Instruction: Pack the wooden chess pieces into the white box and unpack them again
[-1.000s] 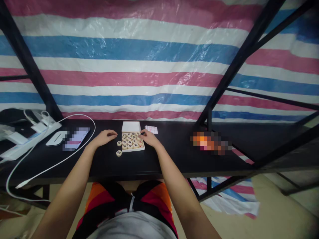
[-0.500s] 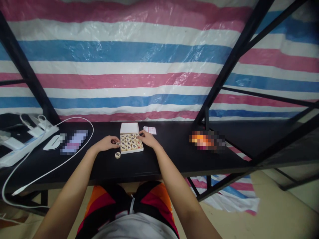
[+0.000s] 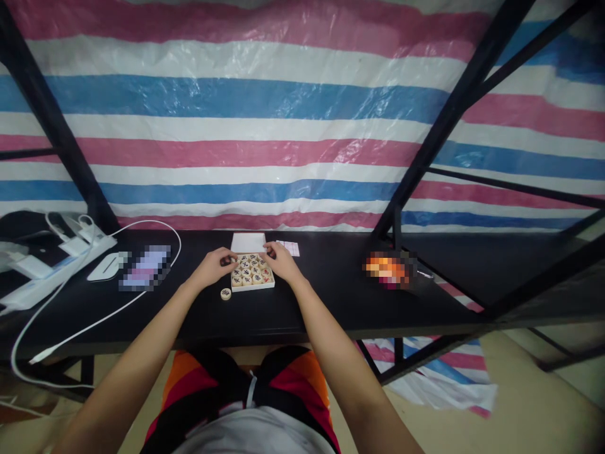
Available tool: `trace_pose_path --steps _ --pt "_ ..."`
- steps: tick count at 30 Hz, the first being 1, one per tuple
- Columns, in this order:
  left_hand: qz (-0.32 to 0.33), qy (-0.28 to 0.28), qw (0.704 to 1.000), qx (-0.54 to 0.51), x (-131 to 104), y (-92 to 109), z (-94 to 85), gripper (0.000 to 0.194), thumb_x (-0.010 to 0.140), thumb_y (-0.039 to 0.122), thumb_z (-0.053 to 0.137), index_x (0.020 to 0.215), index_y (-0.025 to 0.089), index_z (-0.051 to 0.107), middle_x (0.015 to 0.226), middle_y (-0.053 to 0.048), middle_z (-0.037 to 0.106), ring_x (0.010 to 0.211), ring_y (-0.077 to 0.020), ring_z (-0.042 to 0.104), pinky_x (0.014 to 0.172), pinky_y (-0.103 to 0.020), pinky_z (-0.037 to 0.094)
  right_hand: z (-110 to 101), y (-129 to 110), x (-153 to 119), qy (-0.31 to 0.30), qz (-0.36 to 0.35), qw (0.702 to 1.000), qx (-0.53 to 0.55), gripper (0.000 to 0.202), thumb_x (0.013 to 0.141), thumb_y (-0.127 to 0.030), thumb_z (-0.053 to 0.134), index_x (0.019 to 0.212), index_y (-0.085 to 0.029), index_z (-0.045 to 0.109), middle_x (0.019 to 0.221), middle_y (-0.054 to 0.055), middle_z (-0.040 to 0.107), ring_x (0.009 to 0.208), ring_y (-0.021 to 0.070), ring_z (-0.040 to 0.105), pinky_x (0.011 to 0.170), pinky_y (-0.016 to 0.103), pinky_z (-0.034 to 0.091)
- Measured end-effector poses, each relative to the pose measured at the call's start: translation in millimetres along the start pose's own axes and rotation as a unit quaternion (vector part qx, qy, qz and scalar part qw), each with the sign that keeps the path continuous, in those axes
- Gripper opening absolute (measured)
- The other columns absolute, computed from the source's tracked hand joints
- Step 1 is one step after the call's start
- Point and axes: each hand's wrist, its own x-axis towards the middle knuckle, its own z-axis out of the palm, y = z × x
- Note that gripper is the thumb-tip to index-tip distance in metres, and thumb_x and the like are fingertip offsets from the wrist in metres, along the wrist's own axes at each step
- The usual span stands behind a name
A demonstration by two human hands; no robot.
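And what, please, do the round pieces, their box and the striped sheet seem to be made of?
Round pieces: wood or plastic, pale, smooth-looking; too small to tell.
Box: probably cardboard, matte, judging by its thin, plain white walls.
Striped sheet: likely plastic, glossy, given its bright glints and creases.

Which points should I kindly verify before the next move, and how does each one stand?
1. Lid open behind the white box: ok.
2. All xiangqi pieces inside the box: not ok; one loose piece lies on the black table, near the box's front left corner.
3. Left hand at the box's left side: ok; its grip on a piece: cannot tell.
4. Right hand holding something: cannot tell.
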Motion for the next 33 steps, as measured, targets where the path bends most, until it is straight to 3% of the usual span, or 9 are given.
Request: trace_pose_path --steps 4,8,12,22,29,33 --pt "-0.021 0.029 0.998 -0.045 -1 10 6.5 0.028 0.075 0.044 0.062 0.086 0.018 0.067 0.077 -0.001 0.062 0.067 -0.0127 0.051 0.065 -0.025 0.04 0 -18 -3 -0.035 -0.105 0.993 0.041 0.026 0.08 -0.034 0.058 0.103 -0.021 0.06 0.092 0.003 0.059 0.088 0.0155 0.054 0.082 0.029 0.041" --pt "-0.034 0.027 0.995 -0.094 -2 17 13.2 0.031 0.073 0.047 0.064 0.082 0.018 0.067 0.07 0.001 0.061 0.06 -0.0114 0.046 0.059 -0.024 0.038 -1 -34 -9 -0.059 -0.136 0.986 0.081 0.026 0.081 -0.033 0.058 0.104 -0.022 0.062 0.097 0.004 0.063 0.093 0.0163 0.056 0.085 0.03 0.041" --pt "-0.043 0.02 0.993 -0.113 -2 18 16.3 0.032 0.069 0.048 0.067 0.076 0.016 0.067 0.061 0.002 0.055 0.057 -0.0105 0.043 0.054 -0.023 0.034 -4 -41 -15 -0.117 -0.114 0.979 0.118 0.023 0.083 -0.033 0.055 0.1 -0.022 0.064 0.092 0.002 0.065 0.082 0.0145 0.059 0.077 0.027 0.044" --pt "-0.062 0.006 0.991 -0.122 -1 18 15.4 0.031 0.069 0.045 0.067 0.073 0.015 0.065 0.066 0.0 0.06 0.06 -0.0119 0.048 0.058 -0.024 0.039 -4 -46 -17 -0.137 -0.076 0.982 0.103 0.021 0.077 -0.029 0.056 0.094 -0.02 0.064 0.083 0.001 0.062 0.069 0.0117 0.053 0.064 0.022 0.041" --pt "-0.018 -0.006 0.999 -0.028 -3 22 -0.6 0.035 0.082 0.048 0.051 0.085 0.017 0.067 0.079 -0.002 0.064 0.064 -0.0127 0.05 0.063 -0.025 0.039 -16 -22 -13 -0.118 -0.016 0.986 0.114 0.014 0.069 -0.022 0.054 0.081 -0.018 0.059 0.07 -0.003 0.055 0.063 0.0101 0.047 0.062 0.022 0.037" --pt "-0.049 0.0 0.999 0.002 -3 13 -11.2 0.037 0.083 0.048 0.048 0.083 0.016 0.066 0.072 -0.001 0.064 0.064 -0.0139 0.051 0.061 -0.025 0.038 -20 -9 -15 -0.193 0.025 0.972 0.133 0.009 0.066 -0.024 0.056 0.072 -0.018 0.054 0.067 -0.004 0.053 0.062 0.01 0.047 0.06 0.022 0.037"
